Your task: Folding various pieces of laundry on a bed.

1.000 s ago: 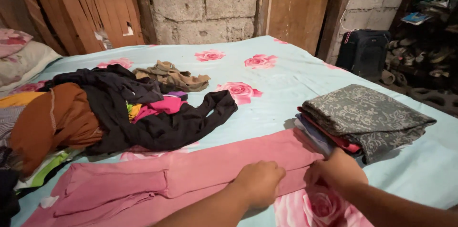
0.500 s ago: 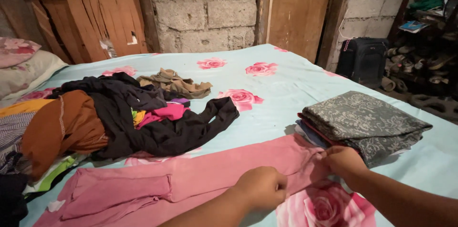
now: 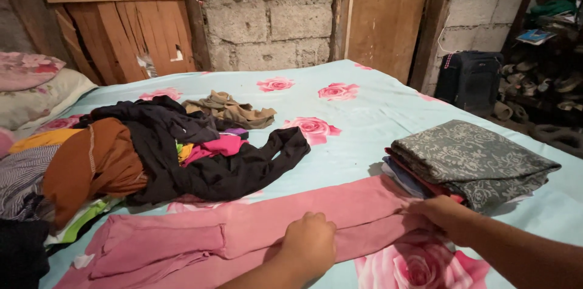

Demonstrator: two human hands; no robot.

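Pink garment lies flat on the bed, long axis nine to three o'clock. Left hand presses mid-length, fingers curled; right hand pinches its three o'clock end.

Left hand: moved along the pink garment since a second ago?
Yes. The left hand slid left along the pink garment, away from the folded stack; the right hand stays beside it.

A bed in rose-print sheet carries pink leggings; loose clothes; folded stack.
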